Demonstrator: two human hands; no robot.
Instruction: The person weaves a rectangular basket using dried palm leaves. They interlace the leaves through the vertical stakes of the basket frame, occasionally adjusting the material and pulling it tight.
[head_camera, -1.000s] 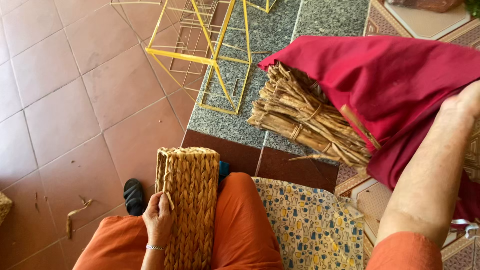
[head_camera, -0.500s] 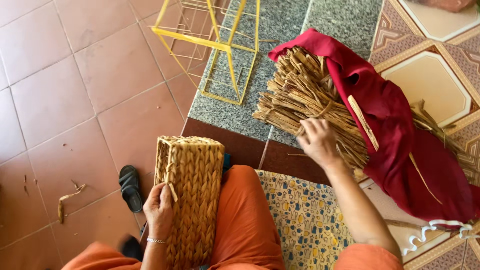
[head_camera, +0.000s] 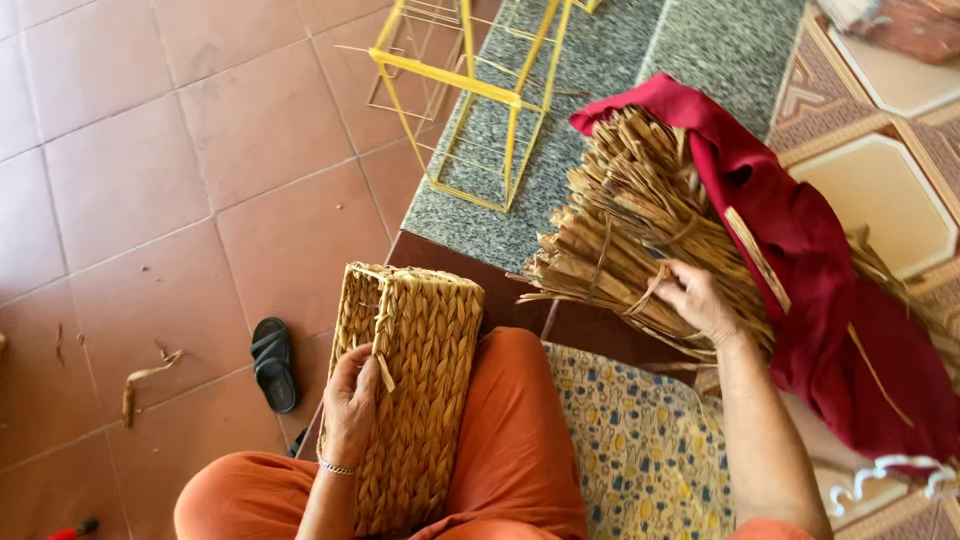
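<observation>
A woven straw basket rests on my lap, on orange trousers. My left hand grips its left side and pinches a loose strand at the rim. My right hand reaches to the right and lies on a bundle of dried straw stalks, fingers curled around a few stalks near a tie. A dark red cloth wraps the far side of the bundle.
A yellow wire frame stands on a grey speckled step. A black sandal and straw scraps lie on the reddish tile floor. A patterned cushion sits beside my leg. Patterned tiles are on the right.
My right arm came down from the red cloth onto the straw bundle and now grasps stalks lower on it. The left hand stays on the basket. The view has shifted slightly.
</observation>
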